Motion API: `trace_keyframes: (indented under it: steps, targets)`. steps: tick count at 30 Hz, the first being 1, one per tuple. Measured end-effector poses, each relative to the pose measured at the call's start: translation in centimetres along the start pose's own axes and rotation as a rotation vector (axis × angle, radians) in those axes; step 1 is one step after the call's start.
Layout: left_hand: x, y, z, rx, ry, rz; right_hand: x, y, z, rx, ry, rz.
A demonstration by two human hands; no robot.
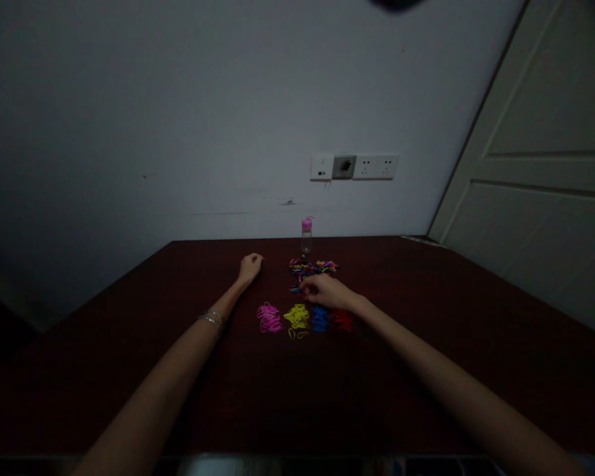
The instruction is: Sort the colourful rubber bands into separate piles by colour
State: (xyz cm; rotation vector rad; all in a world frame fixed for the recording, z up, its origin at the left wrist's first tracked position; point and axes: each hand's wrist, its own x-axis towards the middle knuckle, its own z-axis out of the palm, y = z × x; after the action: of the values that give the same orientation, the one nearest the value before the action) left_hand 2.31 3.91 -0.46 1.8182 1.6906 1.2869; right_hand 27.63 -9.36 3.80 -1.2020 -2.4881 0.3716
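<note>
Small loops, like hair bands, lie on the dark red table (258,390). A mixed-colour heap (310,268) is farthest back. In front of it sit a pink pile (270,318), a yellow pile (297,317), a blue pile (320,319) and a red pile (343,320), side by side. My right hand (324,291) is at the heap's near edge, fingers pinched down near some blue and dark bands; what lies between the fingertips is too small to make out. My left hand (251,266) rests on the table left of the heap, fingers curled in, with nothing visible in it.
Behind the heap a clear bottle (306,239) with a pink cap stands upright near the wall (228,132). Sockets (375,167) are set in the wall above. A pale panelled door (540,178) is at the right. The table's near edge crosses the bottom.
</note>
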Motion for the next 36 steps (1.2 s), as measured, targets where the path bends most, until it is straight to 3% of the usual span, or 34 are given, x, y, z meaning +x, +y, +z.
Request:
trace_keyframes:
  steps: [5,12,19,25,33,36]
  targets:
    - [0.0,-0.1,0.0,-0.014,-0.003,0.009,0.5,-0.5,0.4,-0.172,-0.009,-0.041]
    - [-0.2,0.2,-0.1,-0.013,-0.016,0.014,0.7,-0.5,0.7,-0.178,-0.007,-0.051]
    - [-0.2,0.3,-0.1,0.0,-0.015,0.011,0.0,0.3,0.0,-0.021,0.015,-0.072]
    - [-0.3,0.4,-0.2,0.034,-0.025,0.016,-2.6,2.4,-1.8,0.094,0.032,-0.02]
    - [-0.2,0.2,-0.1,0.046,-0.025,0.002,-5.6,3.4,-3.7,0.232,-0.13,0.031]
    - [-0.2,0.3,-0.2,0.05,-0.026,-0.001,-5.8,3.6,-4.1,0.244,-0.132,0.045]
